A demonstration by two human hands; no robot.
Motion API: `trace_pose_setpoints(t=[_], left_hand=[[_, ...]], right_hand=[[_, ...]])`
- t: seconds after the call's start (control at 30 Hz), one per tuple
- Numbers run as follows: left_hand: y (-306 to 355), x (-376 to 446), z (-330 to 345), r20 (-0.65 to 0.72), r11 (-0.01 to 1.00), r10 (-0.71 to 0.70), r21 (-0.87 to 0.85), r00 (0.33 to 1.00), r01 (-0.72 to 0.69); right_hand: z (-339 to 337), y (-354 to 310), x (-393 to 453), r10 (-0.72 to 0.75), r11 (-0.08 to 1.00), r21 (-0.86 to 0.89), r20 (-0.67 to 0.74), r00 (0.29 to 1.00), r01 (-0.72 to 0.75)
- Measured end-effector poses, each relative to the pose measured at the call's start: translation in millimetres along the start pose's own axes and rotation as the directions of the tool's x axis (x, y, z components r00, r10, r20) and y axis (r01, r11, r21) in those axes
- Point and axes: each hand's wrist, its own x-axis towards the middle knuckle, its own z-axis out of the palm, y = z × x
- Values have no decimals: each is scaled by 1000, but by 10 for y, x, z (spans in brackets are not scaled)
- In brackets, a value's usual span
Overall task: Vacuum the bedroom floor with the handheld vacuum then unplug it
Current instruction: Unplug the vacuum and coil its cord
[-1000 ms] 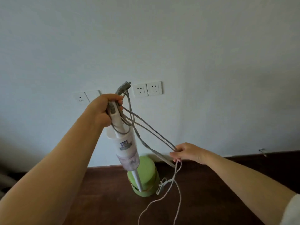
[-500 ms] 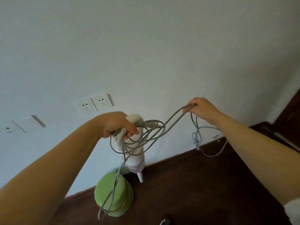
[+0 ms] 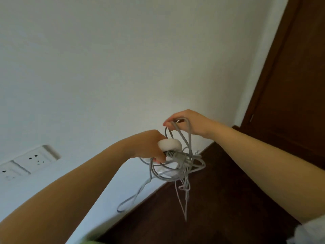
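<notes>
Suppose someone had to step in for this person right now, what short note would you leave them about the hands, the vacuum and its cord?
Left hand: grips the white handheld vacuum by its top end, along with gathered loops of the grey cord.
Right hand: pinches a raised loop of the cord just above the vacuum.
Plug: free, lying across the bundle beside the left fingers; wall sockets have nothing in them.
Done: unplugged; cord partly coiled.
Left: finish winding; loose loops hang toward the dark floor. Whether the vacuuming is finished cannot be judged here.
</notes>
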Motion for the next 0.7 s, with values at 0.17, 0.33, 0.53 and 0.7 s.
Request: trace_pose_setpoints(t=[0.17,0.33,0.53,0.7], left_hand=[[176,588,6,-119,993,84,90,989,-74],[495,1105,81,-199,986,39,-151,979,-70],[1103,1778,229,-70,962,-58,-269,996,37],[1639,2314,268,-51,923,-135,-369,990,107]], right_hand=[[-293,358,-81,52,983,174,44,998,-59],[-695,830,-134,71,952,295,39,997,-79],[-1339,1453,-186,62,926,367,88,994,-90],[-2064,1956,-296,208,916,355,-24,978,-186]])
